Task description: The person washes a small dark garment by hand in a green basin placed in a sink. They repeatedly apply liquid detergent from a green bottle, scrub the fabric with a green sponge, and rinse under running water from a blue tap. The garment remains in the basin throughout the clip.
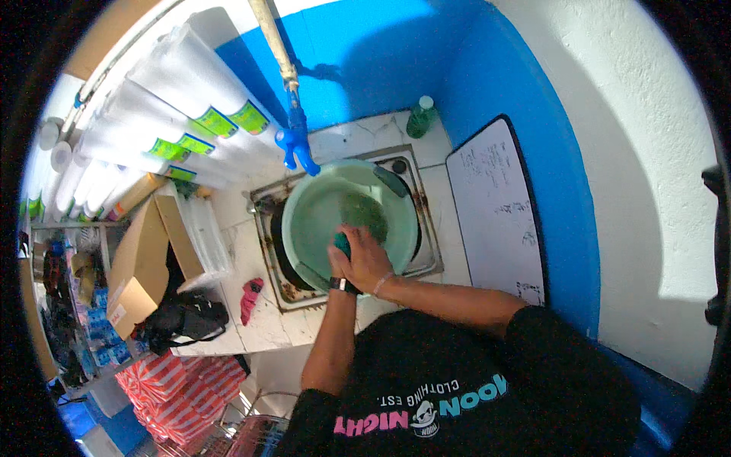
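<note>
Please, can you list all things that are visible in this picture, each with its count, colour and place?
basin: one, pale green, in the sink
sink: one, metal, set in the counter
sponge: one, teal, in the basin at the hands
tap: one, blue, above the basin's rim
bottle: one, green, counter's back corner
counter: one, white, around the sink
cloth: one, pink, on the counter left of the sink
cardboard box: one, brown, open, far left
cup stacks: several, white, upper left
whiteboard: one, white, on the blue wall at the right
left hand: one, at the sponge, wears a watch
right hand: one, over the left hand, in the basin
</note>
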Tool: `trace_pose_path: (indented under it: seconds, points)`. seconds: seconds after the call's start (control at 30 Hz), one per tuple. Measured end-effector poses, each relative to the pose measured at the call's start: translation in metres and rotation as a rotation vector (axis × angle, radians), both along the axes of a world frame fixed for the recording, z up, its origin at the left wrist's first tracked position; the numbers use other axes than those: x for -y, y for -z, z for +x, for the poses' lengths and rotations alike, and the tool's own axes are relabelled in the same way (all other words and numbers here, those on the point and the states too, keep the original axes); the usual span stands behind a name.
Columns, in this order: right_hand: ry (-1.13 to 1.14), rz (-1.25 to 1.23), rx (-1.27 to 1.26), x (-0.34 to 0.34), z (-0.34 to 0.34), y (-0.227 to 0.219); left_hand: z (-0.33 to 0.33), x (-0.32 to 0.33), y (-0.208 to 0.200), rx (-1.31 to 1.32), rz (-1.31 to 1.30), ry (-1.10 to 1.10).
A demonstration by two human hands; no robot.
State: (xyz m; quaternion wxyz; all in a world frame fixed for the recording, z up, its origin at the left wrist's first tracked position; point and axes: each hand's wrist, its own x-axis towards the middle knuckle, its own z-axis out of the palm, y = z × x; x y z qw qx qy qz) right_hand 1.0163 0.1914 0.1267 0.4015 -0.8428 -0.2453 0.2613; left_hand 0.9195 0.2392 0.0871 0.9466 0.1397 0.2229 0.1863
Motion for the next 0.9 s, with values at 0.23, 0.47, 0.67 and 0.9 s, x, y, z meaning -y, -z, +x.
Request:
trace_pose_path:
  seconds: [0.23, 0.47, 0.67, 0.9]
  points:
    - [-0.047, -0.029, 0.368, 0.003, -0.024, -0.016, 0.001, -0.003, -0.023, 0.014, 0.141, 0.015]
    - [-0.049, -0.091, 0.141, 0.009, -0.020, -0.039, -0.013, -0.005, -0.010, -0.361, 0.599, 0.125]
    - [0.054, -0.093, 0.047, 0.006, -0.021, -0.066, -0.004, -0.001, 0.000, -0.141, 0.139, 0.096]
    - [-0.070, -0.049, -0.002, 0.016, -0.021, -0.048, -0.004, 0.003, -0.006, -0.247, 0.218, 0.077]
